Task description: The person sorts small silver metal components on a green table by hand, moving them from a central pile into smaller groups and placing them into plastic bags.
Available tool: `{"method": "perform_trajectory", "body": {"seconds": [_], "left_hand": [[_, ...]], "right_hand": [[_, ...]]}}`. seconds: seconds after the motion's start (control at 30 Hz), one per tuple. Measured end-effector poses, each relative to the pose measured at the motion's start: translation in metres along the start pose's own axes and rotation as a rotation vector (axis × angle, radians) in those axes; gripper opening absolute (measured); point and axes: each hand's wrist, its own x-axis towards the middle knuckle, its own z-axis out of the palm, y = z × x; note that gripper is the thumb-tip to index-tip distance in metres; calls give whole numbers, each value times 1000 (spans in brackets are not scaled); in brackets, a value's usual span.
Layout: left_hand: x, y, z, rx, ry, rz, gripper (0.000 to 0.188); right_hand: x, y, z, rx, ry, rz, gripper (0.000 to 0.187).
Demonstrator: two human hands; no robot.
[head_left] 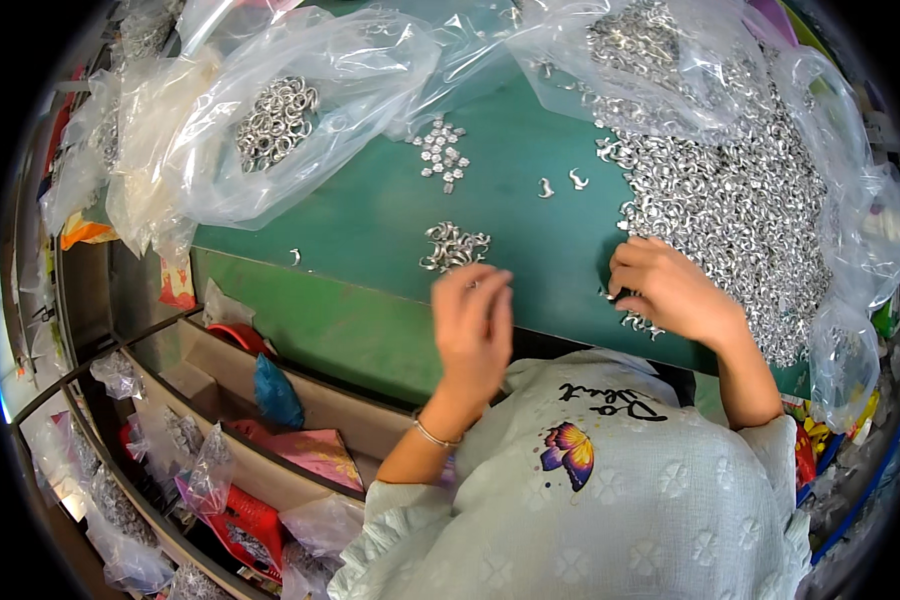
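My left hand [473, 325] is over the table's near edge, just below a small heap of curved silver metal pieces [455, 246]. Its fingers are curled and slightly blurred; whatever they hold is hidden. My right hand [665, 285] is at the left edge of a large pile of similar silver pieces [735, 210], fingers bent toward the thumb. A small curved silver piece [607, 295] shows at those fingertips, and more pieces [641, 324] lie under the hand. Farther back on the green tabletop [540, 250] is a flat cluster of small silver pieces [442, 152].
Two loose curved pieces [578, 180] lie left of the large pile. A clear plastic bag [360, 70] with silver rings [277, 122] stands at the back left; another plastic bag [810, 110] surrounds the pile. A brown drawer [190, 385] containing a blue packet [277, 392] is at the lower left.
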Motion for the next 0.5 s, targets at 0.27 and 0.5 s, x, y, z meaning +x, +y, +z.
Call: {"method": "perform_trajectory", "body": {"seconds": [0.27,0.5], "left_hand": [[-13,38,67,-30,-424,96,38],[11,24,53,-148,-319,31,34]], "right_hand": [[77,27,15,-207,595,210,22],[88,27,23,66,678,135,26]]}}
